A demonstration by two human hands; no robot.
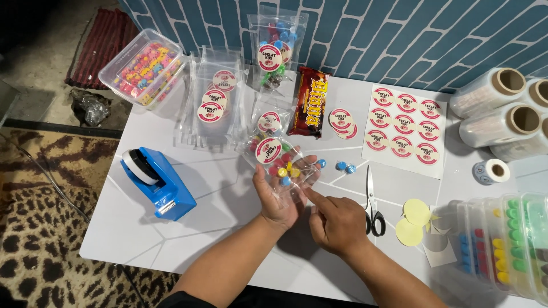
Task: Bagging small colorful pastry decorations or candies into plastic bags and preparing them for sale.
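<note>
Cradling a clear pouch (281, 164) of coloured round candies with a round sticker on its front, left hand (278, 197) palm-up and open beneath it, just above the white counter (217, 228). Pressing toward the pouch's lower edge, right hand (337, 223) loosely curled with only the index finger extended, grasping nothing. Lying just past the right hand: scissors (372, 202) and two loose blue candies (345, 167); farther beyond, a sticker sheet (404, 130) and a chocolate bar (309, 102); well off the left hand's outer side, a blue tape dispenser (157, 182).
</note>
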